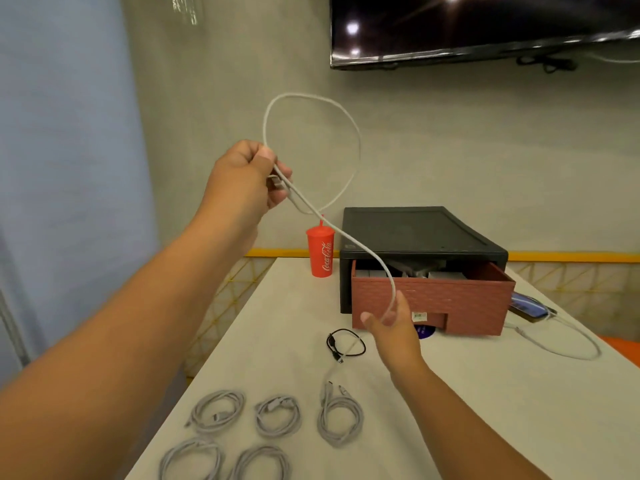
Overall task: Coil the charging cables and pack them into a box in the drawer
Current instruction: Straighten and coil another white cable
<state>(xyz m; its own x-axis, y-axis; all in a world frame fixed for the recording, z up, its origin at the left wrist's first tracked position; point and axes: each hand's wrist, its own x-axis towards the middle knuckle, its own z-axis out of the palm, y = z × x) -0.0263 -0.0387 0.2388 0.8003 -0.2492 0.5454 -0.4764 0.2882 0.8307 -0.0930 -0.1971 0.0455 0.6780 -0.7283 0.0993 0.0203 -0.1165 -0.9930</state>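
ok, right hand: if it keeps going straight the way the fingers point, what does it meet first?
Probably the brick-patterned front of the drawer. The right hand, with the white cable running through it, points up and away at that panel. Depth is unclear from one view.

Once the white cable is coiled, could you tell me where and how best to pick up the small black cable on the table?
Probably at the left side of the black cable, where its strands bunch together. It lies flat in a loose loop, apart from the grey coils, so come from straight above and pinch the bunch between the fingers; one strand alone would likely let the loop unwind.
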